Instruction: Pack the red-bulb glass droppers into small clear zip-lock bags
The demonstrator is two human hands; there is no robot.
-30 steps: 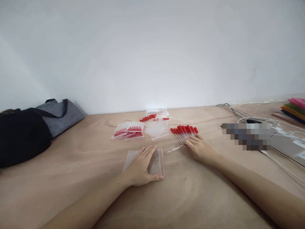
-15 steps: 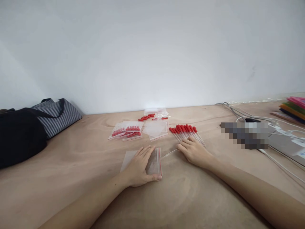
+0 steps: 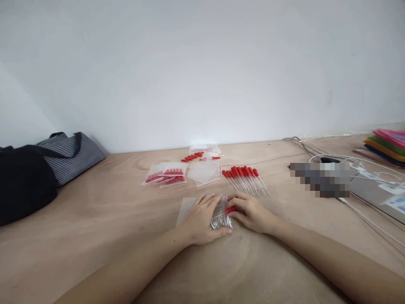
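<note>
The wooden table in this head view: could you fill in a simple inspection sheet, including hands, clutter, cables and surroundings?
Surface: light-brown wooden table, grain visible.
Work things: small clear plastic zip bag; red-bulbed clear dropper at its opening edge; fanned row of red-bulbed clear droppers beyond; filled clear plastic bags farther left.
Clutter: black fabric bag at left; stack of coloured flat items at right; a pixelated patch hides something.
Hands: left hand spread over the zip bag; right hand gripping the single dropper.
Cables: white cable and others, at right.
Surroundings: plain white wall; other people, nothing seen.
</note>
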